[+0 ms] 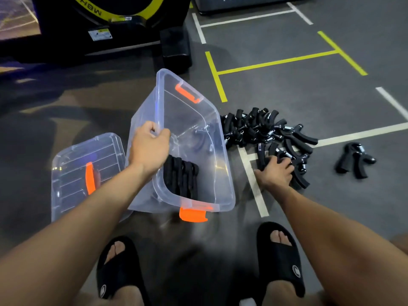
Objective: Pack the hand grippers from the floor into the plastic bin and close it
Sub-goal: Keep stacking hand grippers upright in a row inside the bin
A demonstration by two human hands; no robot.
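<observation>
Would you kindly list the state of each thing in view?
plastic bin: open, tilted, partly filled
lid: off, lying on floor
pile of hand grippers: loose on floor
stray hand gripper: apart from pile
left hand: gripping bin rim
right hand: grasping hand grippers

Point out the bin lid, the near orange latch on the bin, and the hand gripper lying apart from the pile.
bin lid (72, 173): head view, on its clear ribbed top.
near orange latch (192, 214): head view, middle of the clip.
stray hand gripper (354, 161): head view, where its handles meet.
</observation>
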